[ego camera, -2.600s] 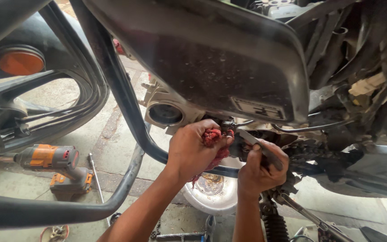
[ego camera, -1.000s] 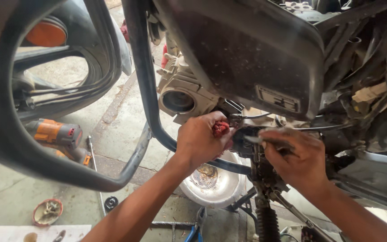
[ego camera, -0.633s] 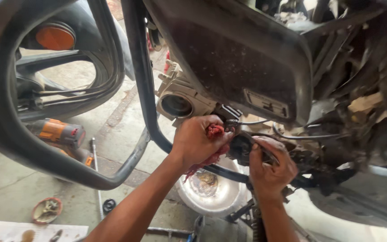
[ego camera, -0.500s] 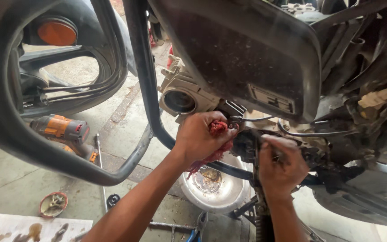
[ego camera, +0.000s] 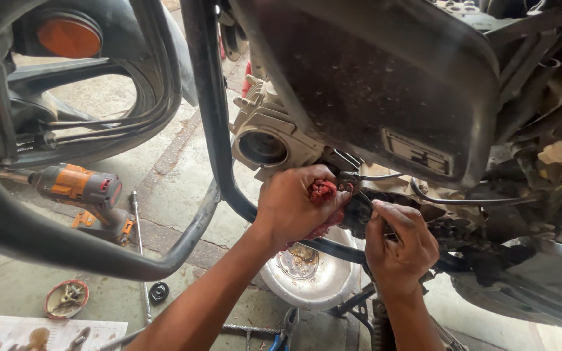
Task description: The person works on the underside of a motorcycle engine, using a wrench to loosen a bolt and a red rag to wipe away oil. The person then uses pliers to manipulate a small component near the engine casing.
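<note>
A red rag (ego camera: pixel 323 192) sits bunched against the underside of a motorcycle engine (ego camera: pixel 281 140), just below the dark fuel tank (ego camera: pixel 372 84). The left hand (ego camera: pixel 294 208) has its grip closed around that rag, pressing it up at the engine beside a thin cable (ego camera: pixel 385 175). The right hand (ego camera: pixel 401 244) has its grip pinched shut on a slim metal tool (ego camera: pixel 364 196), its tip close to the rag.

The tool could slip off its seat, since the spot is cramped and partly hidden by the rag. The rag might also snag on the cable.

Both forearms rise from below, wrists bent upward, the left crossing a black frame bar (ego camera: pixel 219 149). A metal bowl (ego camera: pixel 307 276) lies on the floor beneath, and an orange drill (ego camera: pixel 82 188) rests well apart.
</note>
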